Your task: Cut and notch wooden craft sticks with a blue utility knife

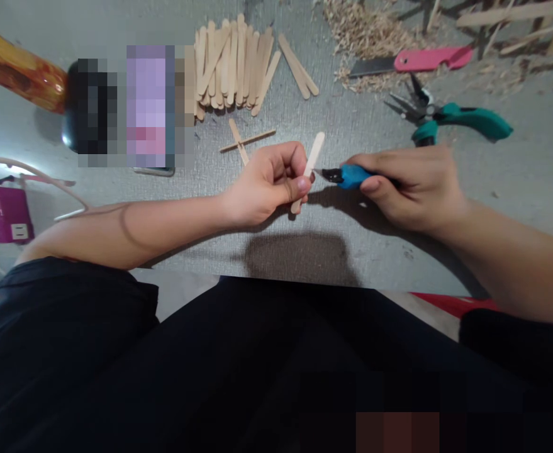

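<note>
Between thumb and fingers, my left hand (271,182) pinches a pale wooden craft stick (314,154), tilted with its rounded upper end sticking out. My right hand (408,185) is wrapped round the blue handle of a craft knife (351,176). The knife's dark tip points left and comes up close to the stick; whether it touches I cannot tell. Two craft sticks (238,141) lie crossed on the table just beyond my left hand. Farther back rests a pile of craft sticks (231,63), with a loose pair of sticks (299,66) beside it.
Green-handled pliers (469,119) lie open at the right, below a pink-handled folding knife (431,60). Wood shavings (370,28) and stick scraps (516,16) cover the back right. A blurred-out phone-like object (170,151), an amber-patterned cylinder (21,69) and a purple power strip (14,214) are left.
</note>
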Motion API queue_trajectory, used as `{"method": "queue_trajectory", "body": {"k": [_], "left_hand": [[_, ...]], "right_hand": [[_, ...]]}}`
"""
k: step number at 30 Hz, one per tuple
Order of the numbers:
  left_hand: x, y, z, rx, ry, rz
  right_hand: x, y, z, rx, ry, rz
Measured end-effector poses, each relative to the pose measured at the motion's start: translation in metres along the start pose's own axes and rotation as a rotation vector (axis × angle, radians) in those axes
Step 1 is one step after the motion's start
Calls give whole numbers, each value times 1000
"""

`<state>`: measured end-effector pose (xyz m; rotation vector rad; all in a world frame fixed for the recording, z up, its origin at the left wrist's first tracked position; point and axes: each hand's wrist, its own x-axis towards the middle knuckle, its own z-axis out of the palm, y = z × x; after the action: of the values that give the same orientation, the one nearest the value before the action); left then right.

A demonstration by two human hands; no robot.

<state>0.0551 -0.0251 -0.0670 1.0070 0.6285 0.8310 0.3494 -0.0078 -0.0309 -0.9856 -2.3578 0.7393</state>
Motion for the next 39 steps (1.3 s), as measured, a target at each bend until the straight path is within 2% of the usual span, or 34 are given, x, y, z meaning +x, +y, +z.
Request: {"method": "queue_trajectory", "body": {"k": [4,8,12,16,23,26,30,34,39], "left_hand": [[-1,2,5,11,-20,-4],[-2,1,7,-12,-5,-36],[-1,-1,5,-81,-34,-4],[1,-1,3,-120,-52,-32],[-3,6,5,-144,-47,-83],[-4,7,5,-141,-45,-103],[-3,6,5,-131,-31,-68],[-2,7,6,-100,-15,-63],[-4,11,7,-54,-16,-56]], "right_hand": [[-2,0,2,19,-7,-2],[-2,-1,10,59,61,-26],[-2,1,17,38,139,-31],[-4,1,17,-73,208,-60],[-9,-2,11,-409,242,-113],[-8,-1,7,-434,206,-33],[-5,4,6,-239,215,-7],[-5,6,9,-97,112,-36],[-4,-1,6,-79,29,25]]}}
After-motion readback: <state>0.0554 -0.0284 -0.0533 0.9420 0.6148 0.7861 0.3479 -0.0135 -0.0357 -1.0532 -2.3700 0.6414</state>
